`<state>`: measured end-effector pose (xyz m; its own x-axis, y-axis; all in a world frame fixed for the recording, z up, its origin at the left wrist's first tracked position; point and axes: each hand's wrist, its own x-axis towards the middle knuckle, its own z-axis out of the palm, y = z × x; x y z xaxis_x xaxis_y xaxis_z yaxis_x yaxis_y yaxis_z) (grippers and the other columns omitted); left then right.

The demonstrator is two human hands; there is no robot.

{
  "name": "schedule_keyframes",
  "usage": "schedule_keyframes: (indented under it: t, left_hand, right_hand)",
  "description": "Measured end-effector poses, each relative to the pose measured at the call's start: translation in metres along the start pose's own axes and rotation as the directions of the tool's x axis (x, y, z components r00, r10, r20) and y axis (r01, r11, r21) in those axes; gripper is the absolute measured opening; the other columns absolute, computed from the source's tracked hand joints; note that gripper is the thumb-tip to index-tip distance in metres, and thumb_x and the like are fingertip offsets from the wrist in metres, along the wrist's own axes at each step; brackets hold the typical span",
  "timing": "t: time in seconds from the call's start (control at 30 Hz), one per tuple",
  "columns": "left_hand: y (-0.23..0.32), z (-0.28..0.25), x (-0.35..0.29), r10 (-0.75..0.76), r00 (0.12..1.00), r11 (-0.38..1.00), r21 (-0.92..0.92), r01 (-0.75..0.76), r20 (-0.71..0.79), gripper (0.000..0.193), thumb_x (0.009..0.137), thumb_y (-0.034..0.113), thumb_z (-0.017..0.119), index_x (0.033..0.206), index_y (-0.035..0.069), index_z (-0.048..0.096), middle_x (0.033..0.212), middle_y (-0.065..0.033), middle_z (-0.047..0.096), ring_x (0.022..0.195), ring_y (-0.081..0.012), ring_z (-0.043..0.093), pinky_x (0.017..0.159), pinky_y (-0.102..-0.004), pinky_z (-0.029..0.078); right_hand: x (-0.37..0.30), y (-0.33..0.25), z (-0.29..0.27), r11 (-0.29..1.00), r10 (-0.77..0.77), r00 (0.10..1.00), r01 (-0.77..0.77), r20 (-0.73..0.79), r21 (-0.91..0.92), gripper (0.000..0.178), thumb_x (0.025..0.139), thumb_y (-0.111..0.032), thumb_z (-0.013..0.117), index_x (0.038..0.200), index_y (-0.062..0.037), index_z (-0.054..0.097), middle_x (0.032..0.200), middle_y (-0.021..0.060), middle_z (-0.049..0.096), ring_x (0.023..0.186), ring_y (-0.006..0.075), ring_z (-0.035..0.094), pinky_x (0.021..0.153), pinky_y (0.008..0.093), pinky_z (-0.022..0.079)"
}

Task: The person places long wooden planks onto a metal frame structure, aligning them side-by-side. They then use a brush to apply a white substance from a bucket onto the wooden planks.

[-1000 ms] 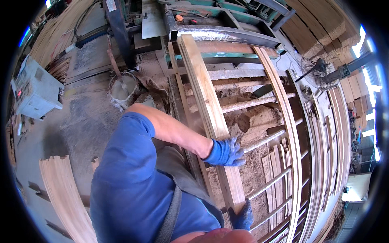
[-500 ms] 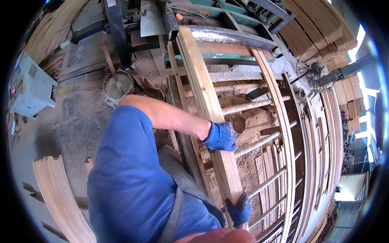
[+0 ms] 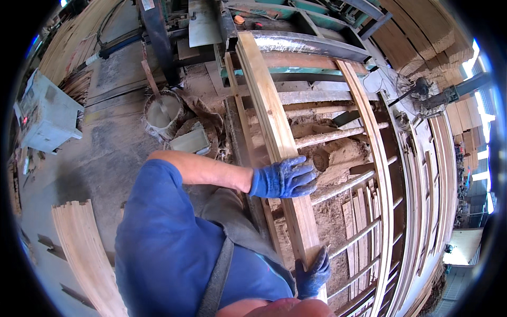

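Right grip [image 3: 312, 272] on the worker is clasped round the near end of the plank stack [image 3: 268, 105]; left grip [image 3: 285, 178] lies across the top, unclenched, fingers extended past the right edge. Stack runs lengthwise above the round bars [image 3: 330, 136], far end by the metal crossbeam [image 3: 317, 46], left of a long wood strip [image 3: 372, 138].

Pale cabinet [image 3: 53, 117], grimy bucket [image 3: 156, 131]

small pale label [image 3: 148, 5] on dark upright post [image 3: 158, 45], print too small to read, no readable text elsewhere
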<state>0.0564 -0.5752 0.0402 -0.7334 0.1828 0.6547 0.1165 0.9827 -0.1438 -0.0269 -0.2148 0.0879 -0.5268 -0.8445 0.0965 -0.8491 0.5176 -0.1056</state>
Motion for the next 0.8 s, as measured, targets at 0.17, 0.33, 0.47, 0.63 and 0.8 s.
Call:
schedule_keyframes:
  t: [0.17,0.33,0.47,0.63,0.8]
  left_hand:
    - [0.001,-0.010,-0.002,-0.020,0.999,0.997,0.080,0.017,0.042,0.052,0.086,0.024,0.060,0.135,0.010,0.051,0.129,-0.0152,0.054,0.124,-0.0313,0.051,0.108,-0.0532,0.042]
    - [0.022,-0.052,-0.037,-0.247,0.967,0.917,-0.308,0.253,0.060,0.029,0.083,0.034,0.068,0.098,0.009,0.063,0.102,-0.0118,0.059,0.094,-0.0268,0.058,0.084,-0.0440,0.049]
    - [0.037,-0.027,-0.054,-0.279,0.907,0.901,-0.242,0.361,0.316,0.030,0.083,0.040,0.069,0.073,0.013,0.062,0.072,-0.0086,0.056,0.069,-0.0273,0.054,0.070,-0.0429,0.044]
    - [0.044,0.042,-0.072,-0.337,0.885,0.886,-0.209,0.414,0.321,0.025,0.075,0.040,0.071,0.073,0.016,0.067,0.069,-0.0095,0.060,0.070,-0.0295,0.059,0.073,-0.0441,0.045]
    - [0.038,0.030,-0.056,-0.266,0.886,0.910,-0.204,0.360,0.380,0.021,0.075,0.038,0.070,0.076,0.017,0.068,0.075,-0.0072,0.064,0.075,-0.0282,0.061,0.075,-0.0431,0.047]
  right_hand:
    - [0.001,0.004,0.001,0.999,0.034,0.998,-0.037,0.055,0.038,0.092,0.070,-0.031,0.080,0.145,0.0006,0.037,0.123,0.0252,0.057,0.106,0.0447,0.056,0.090,0.0526,0.047]
    - [0.001,0.005,-0.001,1.000,0.004,1.000,-0.004,0.007,0.010,0.092,0.071,-0.033,0.080,0.145,0.0008,0.037,0.120,0.0250,0.057,0.103,0.0444,0.057,0.087,0.0530,0.048]
    - [0.000,0.010,0.001,0.999,0.000,1.000,-0.001,0.017,0.039,0.093,0.071,-0.035,0.079,0.146,0.0005,0.037,0.122,0.0248,0.056,0.103,0.0437,0.057,0.086,0.0532,0.047]
    - [0.006,0.011,-0.003,0.999,-0.037,0.999,0.036,0.032,0.037,0.093,0.072,-0.034,0.077,0.147,0.0007,0.035,0.121,0.0251,0.056,0.104,0.0445,0.057,0.087,0.0540,0.047]
    - [0.008,0.019,-0.004,0.997,-0.033,0.997,0.028,0.066,0.066,0.094,0.072,-0.036,0.077,0.147,0.0019,0.034,0.116,0.0256,0.058,0.100,0.0455,0.058,0.085,0.0534,0.049]
